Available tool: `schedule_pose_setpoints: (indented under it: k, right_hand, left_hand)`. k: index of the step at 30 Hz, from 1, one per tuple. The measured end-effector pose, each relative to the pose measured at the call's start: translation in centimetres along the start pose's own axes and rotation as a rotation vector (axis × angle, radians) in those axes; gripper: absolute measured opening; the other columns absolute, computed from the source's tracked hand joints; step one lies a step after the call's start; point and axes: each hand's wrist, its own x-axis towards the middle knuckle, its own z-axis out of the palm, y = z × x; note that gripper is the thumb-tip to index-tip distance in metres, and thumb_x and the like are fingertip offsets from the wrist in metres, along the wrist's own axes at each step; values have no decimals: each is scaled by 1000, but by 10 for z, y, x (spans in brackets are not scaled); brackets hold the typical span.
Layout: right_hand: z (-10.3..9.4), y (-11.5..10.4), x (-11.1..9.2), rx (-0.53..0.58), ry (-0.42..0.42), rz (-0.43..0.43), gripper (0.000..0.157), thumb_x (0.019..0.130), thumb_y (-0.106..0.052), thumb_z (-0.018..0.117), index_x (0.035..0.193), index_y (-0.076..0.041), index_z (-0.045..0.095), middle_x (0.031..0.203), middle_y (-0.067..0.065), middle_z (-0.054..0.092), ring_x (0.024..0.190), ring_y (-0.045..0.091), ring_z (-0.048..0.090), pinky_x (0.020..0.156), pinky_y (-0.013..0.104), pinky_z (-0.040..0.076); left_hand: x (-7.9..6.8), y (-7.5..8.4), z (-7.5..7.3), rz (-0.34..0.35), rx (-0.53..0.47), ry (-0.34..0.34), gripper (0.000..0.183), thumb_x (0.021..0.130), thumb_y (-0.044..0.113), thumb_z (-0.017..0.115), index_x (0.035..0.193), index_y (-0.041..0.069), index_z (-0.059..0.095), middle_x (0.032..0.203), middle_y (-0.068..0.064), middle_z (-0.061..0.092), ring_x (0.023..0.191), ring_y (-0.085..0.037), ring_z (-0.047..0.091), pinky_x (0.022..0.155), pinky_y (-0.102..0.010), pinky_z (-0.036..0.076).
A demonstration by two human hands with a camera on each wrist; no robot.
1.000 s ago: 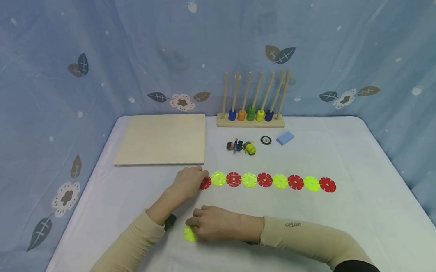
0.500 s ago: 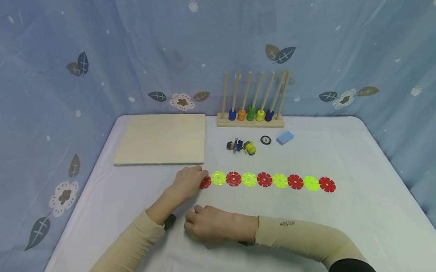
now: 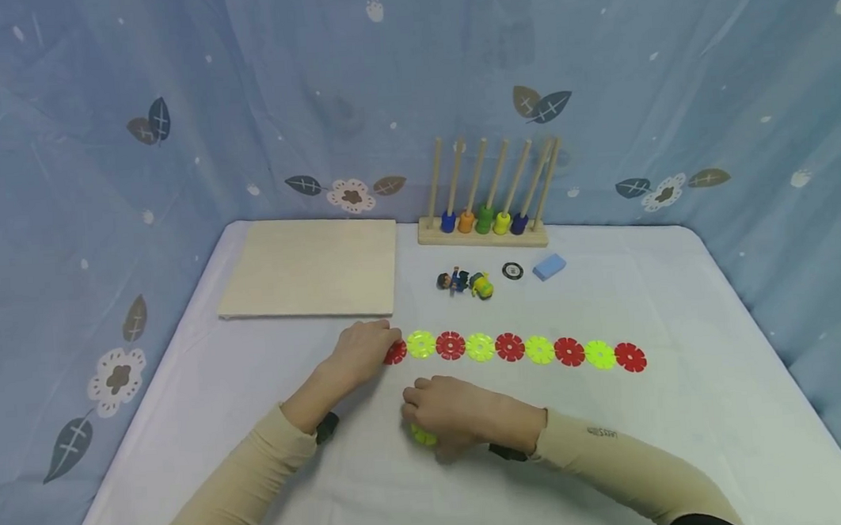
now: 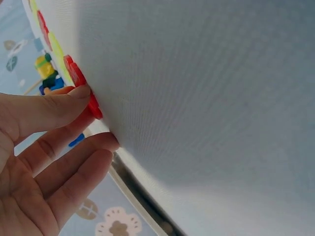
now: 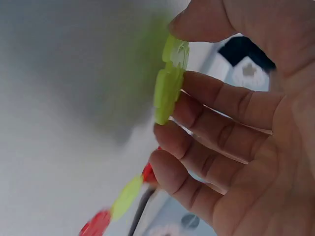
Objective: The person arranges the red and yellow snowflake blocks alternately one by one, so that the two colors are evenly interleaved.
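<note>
My left hand (image 3: 357,353) pinches the red notched plastic disc (image 3: 395,353) at the left end of a row. In the left wrist view the thumb and index finger are on that red disc (image 4: 75,73), while the other fingertips reach the white cloth. My right hand (image 3: 457,407) is nearer the body and holds a yellow-green notched disc (image 3: 422,435), mostly covered by the hand. The right wrist view shows this yellow-green disc (image 5: 170,88) tilted on edge between thumb and fingers, above the cloth. The row alternates red and yellow-green discs (image 3: 480,346), edge to edge.
A pale wooden board (image 3: 314,268) lies at the back left. Behind the row are a peg rack (image 3: 487,241) with coloured beads, two toy figures (image 3: 453,280), a black-and-white round token (image 3: 512,271) and a blue block (image 3: 549,267). A patterned blue curtain (image 3: 383,98) surrounds the table.
My right hand first closes over the yellow-green disc near the front, then moves with it to the right and slightly away from the body. The left hand stays on the red disc.
</note>
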Motion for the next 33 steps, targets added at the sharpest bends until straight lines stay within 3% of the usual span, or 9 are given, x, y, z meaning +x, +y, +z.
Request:
schedule_pose_setpoints:
  k: [4, 9, 13, 21, 27, 33]
  right_hand:
    - [9, 21, -32, 177, 11, 137, 53, 72, -39, 82, 118, -20, 63, 112, -4, 64, 98, 12, 57, 89, 28, 52]
    - [26, 53, -84, 365, 71, 367, 58, 70, -35, 84, 121, -16, 63, 118, 2, 65, 106, 19, 60, 90, 37, 54]
    - [42, 79, -130, 398, 115, 512, 58, 68, -30, 85, 119, -12, 64, 114, 4, 65, 101, 20, 61, 86, 40, 55]
    - [66, 125, -210, 405, 147, 699, 52, 66, -17, 83, 113, -5, 65, 107, 12, 66, 87, 23, 59, 77, 46, 54]
    - [88, 153, -245, 418, 95, 817, 53, 64, -19, 83, 111, -2, 65, 106, 19, 67, 88, 31, 60, 76, 53, 53]
    - [104, 166, -258, 462, 62, 872, 55, 65, -19, 85, 112, -1, 65, 112, 25, 64, 96, 41, 57, 82, 59, 49]
  left_hand:
    - [1, 2, -1, -3, -4, -20, 25, 85, 3, 68, 109, 12, 70, 87, -4, 64, 69, -15, 50, 65, -31, 50]
    - [-1, 0, -3, -7, 2, -24, 29, 85, 3, 68, 111, 13, 69, 94, -5, 66, 73, -17, 54, 68, -31, 51]
    - [-5, -1, -4, -10, -8, -25, 30, 84, 1, 68, 112, 12, 69, 95, -6, 66, 73, -18, 55, 67, -33, 52]
    - [-9, -4, -5, -15, -13, -25, 31, 84, 0, 69, 113, 12, 68, 96, -6, 66, 72, -19, 55, 67, -32, 52]
    - [-9, -4, -3, -7, -16, -15, 31, 83, 0, 69, 112, 12, 68, 94, -6, 65, 70, -18, 53, 65, -31, 51]
    - [-10, -3, -1, 0, -41, -4, 32, 82, -5, 67, 110, 11, 69, 92, -7, 65, 69, -19, 54, 62, -34, 51]
